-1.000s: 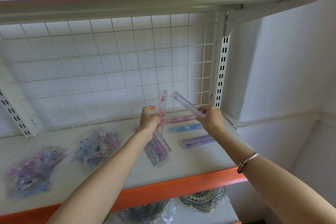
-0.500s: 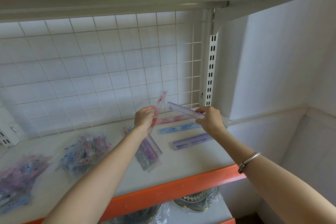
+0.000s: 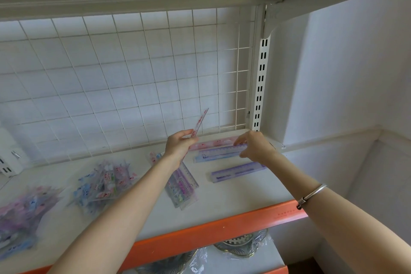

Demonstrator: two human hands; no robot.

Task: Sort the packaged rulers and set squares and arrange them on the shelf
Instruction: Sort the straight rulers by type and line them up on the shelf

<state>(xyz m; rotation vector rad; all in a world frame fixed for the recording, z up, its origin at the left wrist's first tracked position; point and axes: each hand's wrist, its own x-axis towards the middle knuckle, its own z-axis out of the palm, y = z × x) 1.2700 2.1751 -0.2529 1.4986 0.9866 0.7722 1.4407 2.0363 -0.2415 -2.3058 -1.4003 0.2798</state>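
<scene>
Here our right hand pinches a purple ruler just left of the slotted upright; our left hand, further left, grips a pink ruler tilted upward. Dropped crooked, we judge, the purple one could knock the blue ruler askew.

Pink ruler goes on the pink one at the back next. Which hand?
Left. The left hand grips the tilted pink ruler right beside the flat pink ruler at the back. The right hand is busy pinching a purple ruler.
</scene>
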